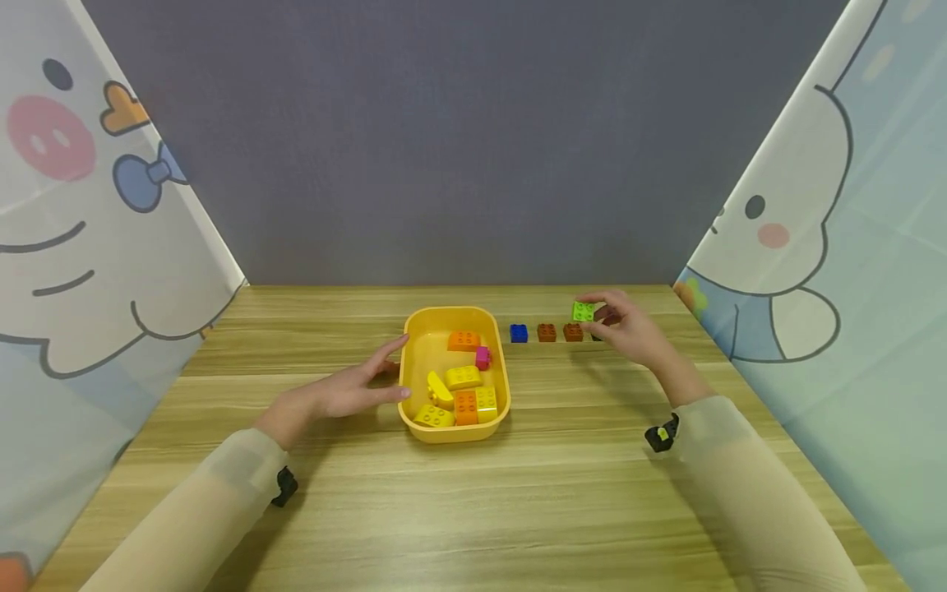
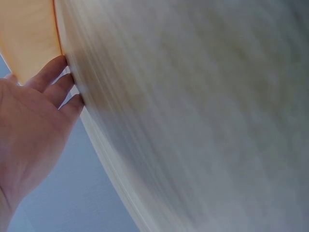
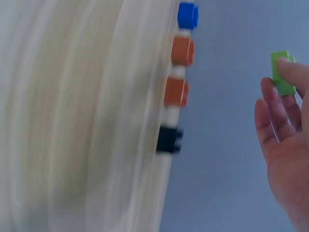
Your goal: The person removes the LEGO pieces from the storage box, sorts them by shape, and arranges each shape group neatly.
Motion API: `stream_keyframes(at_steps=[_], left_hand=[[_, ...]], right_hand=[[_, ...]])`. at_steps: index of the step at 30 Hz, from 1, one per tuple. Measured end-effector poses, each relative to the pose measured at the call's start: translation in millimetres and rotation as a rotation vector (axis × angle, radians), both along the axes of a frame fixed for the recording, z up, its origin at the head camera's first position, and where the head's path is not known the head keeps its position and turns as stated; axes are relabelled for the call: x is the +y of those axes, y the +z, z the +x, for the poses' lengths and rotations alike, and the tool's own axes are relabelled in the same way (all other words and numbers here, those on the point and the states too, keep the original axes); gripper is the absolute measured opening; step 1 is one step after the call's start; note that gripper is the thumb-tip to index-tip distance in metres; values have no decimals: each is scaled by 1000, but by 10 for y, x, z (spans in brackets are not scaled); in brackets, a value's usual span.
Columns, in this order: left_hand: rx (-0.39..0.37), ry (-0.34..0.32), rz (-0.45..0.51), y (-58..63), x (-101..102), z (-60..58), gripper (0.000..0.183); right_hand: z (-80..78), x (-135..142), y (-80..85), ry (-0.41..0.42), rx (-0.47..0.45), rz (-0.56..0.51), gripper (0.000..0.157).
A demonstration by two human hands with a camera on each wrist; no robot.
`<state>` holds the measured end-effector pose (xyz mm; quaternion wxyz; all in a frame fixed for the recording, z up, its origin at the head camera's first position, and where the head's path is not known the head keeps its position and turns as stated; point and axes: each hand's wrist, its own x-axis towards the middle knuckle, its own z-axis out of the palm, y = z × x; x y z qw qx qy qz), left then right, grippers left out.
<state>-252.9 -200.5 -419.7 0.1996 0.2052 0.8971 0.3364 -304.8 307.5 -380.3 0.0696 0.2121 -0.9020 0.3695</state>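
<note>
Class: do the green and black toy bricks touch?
Apart: the right wrist view shows plain background between the green toy brick and the black toy brick.

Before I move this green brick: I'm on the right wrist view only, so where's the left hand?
Observer: The left hand is at the left side of the yellow tray, thumb and index finger at its rim.
Operator: Anything inside that tray?
Observer: Yes, orange bricks, yellow bricks and a pink brick.
Operator: Which brick outside it sits closest to it?
Observer: The blue brick, just to the tray's right in the head view.
</note>
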Motion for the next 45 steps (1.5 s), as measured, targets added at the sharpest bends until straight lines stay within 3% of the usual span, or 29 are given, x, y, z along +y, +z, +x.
stream_keyframes(at_steps=[10,16,23,30,41,45], left_hand=[[11,-4,-6,-15,-7,-9,100],[15,1,-13,-25,-17,0,100],[8,0,-2,-26,-10,1,99],[7,-1,-9,-32,1,-10,99],[10,-3,-1,-28,-3,-10,99],[17,-2,-5,-33,-3,-9,99]], right_hand=[[-81,510,-57,-90,29,34,43],[-184,724,-120,-183,-69,82,46],[-279,867,-190,-184,-165,102,48],[-326,961,-277,-234,-254,195,50],[-372,997,-474,-147,-254,213,49],[-382,986,-517,-151,-263,186,51]])
